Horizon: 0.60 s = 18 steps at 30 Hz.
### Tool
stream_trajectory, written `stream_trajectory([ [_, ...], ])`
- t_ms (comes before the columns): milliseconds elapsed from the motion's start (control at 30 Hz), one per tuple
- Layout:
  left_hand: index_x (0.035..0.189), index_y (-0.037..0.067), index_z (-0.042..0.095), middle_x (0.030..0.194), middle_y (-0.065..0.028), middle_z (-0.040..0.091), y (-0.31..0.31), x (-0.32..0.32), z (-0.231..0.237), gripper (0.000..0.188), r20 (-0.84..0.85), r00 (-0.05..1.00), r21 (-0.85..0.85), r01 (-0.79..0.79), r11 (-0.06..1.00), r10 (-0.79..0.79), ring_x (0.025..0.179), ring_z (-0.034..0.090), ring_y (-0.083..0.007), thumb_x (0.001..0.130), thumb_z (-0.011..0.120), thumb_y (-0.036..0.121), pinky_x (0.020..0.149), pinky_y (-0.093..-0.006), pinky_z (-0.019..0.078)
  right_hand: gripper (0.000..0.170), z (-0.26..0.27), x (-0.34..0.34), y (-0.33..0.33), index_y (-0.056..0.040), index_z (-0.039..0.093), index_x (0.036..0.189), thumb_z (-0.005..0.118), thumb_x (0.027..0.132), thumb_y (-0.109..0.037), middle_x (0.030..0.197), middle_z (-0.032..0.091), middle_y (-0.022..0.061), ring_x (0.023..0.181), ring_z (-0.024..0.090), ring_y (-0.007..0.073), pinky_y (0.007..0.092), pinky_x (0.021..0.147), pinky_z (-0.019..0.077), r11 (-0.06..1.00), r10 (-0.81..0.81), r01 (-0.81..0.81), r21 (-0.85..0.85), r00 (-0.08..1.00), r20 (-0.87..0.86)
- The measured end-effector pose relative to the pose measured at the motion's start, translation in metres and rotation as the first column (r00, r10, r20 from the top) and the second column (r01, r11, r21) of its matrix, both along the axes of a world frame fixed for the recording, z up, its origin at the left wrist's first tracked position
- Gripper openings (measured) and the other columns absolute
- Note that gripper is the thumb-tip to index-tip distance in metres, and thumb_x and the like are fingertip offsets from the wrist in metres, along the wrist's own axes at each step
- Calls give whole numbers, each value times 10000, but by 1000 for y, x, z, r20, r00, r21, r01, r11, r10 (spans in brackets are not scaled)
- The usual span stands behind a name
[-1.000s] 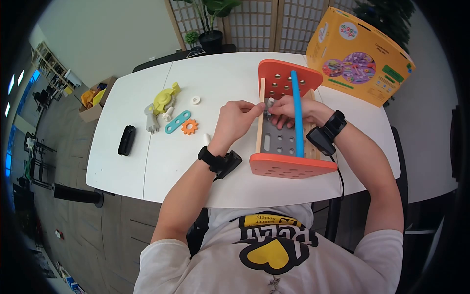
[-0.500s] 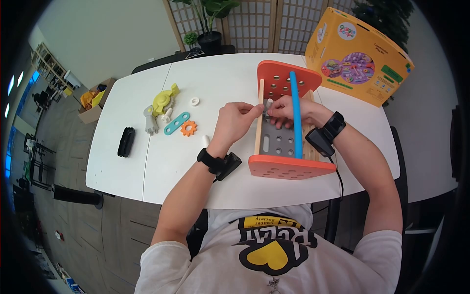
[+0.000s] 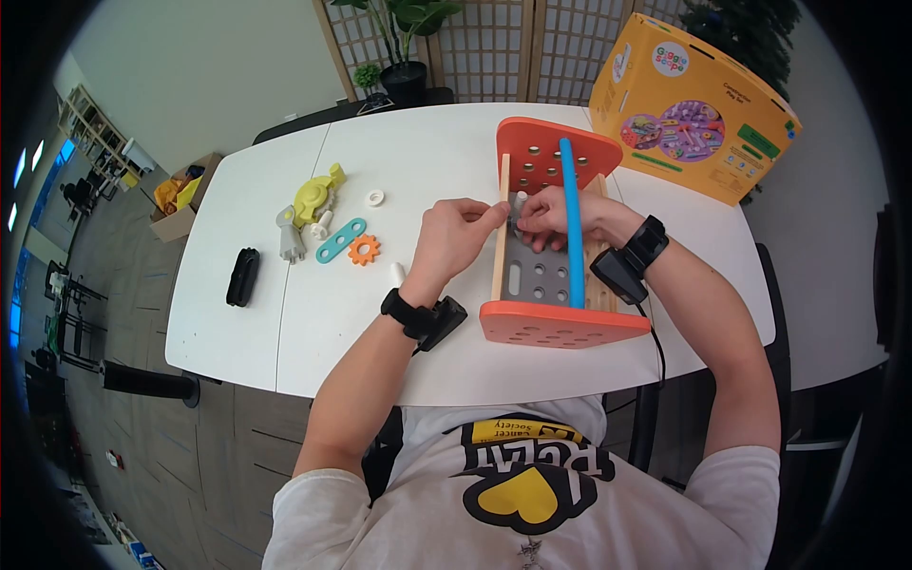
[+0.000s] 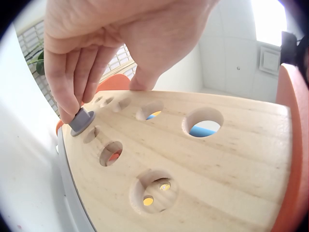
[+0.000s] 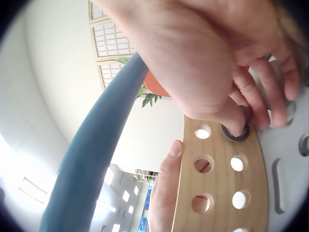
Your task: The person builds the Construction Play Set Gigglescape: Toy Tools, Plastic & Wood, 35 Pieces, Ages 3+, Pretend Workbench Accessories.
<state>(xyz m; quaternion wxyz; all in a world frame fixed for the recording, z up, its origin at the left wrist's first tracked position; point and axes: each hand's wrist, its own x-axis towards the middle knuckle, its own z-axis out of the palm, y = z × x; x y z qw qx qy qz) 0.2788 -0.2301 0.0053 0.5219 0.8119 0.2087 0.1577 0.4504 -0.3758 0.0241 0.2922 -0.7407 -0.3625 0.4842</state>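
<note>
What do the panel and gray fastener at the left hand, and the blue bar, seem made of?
Panel: smooth, seemingly unpainted wood; grain shows.
Gray fastener: likely matte plastic; no metallic glint.
Blue bar: painted wood or plastic, unclear; even color, no grain.

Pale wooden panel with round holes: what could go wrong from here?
The gray flanged plastic piece could slip from the wooden panel if the left hand eases off. Inside, the dark gray round piece that the right hand pinches might drop onto the gray perforated base. The long blue bar crossing above the right hand could get bumped.
</note>
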Motion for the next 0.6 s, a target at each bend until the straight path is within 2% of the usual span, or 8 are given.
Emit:
stream_trajectory([
  [100, 1052, -52, 784, 921, -214, 774, 0, -1, 1, 515, -3, 1000, 4, -1, 1000, 1, 874, 755, -279, 914, 723, 440, 798, -354, 584, 211, 4, -1, 4, -65, 612, 1111, 601, 1044, -264, 889, 682, 39, 792, 697, 127, 256, 622, 534, 989, -89, 77, -123, 991, -96],
  [200, 1051, -49, 786, 920, -213, 775, 1, 0, -1, 515, -3, 1000, 7, 1, 1000, -1, 872, 756, -280, 914, 724, 443, 796, -355, 584, 218, 3, -1, 6, -66, 594, 1138, 585, 1047, -264, 914, 678, 33, 793, 698, 131, 258, 625, 538, 979, -157, 144, -145, 984, -84],
  [300, 1050, -50, 786, 920, -215, 775, 2, 1, -3, 518, 5, 1000, 9, 4, 1000, -4, 870, 756, -283, 913, 724, 446, 794, -356, 585, 238, 2, -4, 2, -72, 575, 1152, 598, 1040, -281, 942, 669, 33, 804, 699, 133, 262, 629, 542, 991, -134, 136, 11, 988, -75],
  [400, 1048, -54, 784, 920, -216, 774, 1, 0, -2, 525, 4, 1000, 18, 4, 1000, -4, 870, 756, -285, 912, 724, 449, 794, -358, 585, 235, -6, 1, -2, -72, 581, 1124, 614, 1030, -284, 962, 662, 34, 809, 696, 129, 262, 632, 544, 994, -33, 33, 101, 999, 0],
  [500, 1047, -59, 783, 917, -216, 774, 1, 0, -1, 530, -11, 1000, 18, -2, 1000, 2, 870, 755, -285, 912, 725, 451, 792, -358, 585, 274, -7, 3, -1, -67, 596, 1127, 589, 1046, -328, 952, 663, 33, 813, 693, 124, 256, 634, 543, 996, 1, -2, 87, 1000, 15],
  [600, 1045, -60, 783, 916, -214, 774, 1, 0, -1, 533, -7, 1000, 12, -2, 1000, 2, 869, 755, -284, 912, 725, 453, 790, -355, 584, 324, -5, 4, 3, -64, 609, 1138, 547, 1062, -373, 981, 664, 35, 813, 693, 125, 252, 646, 544, 997, -48, 45, -66, 998, -36],
])
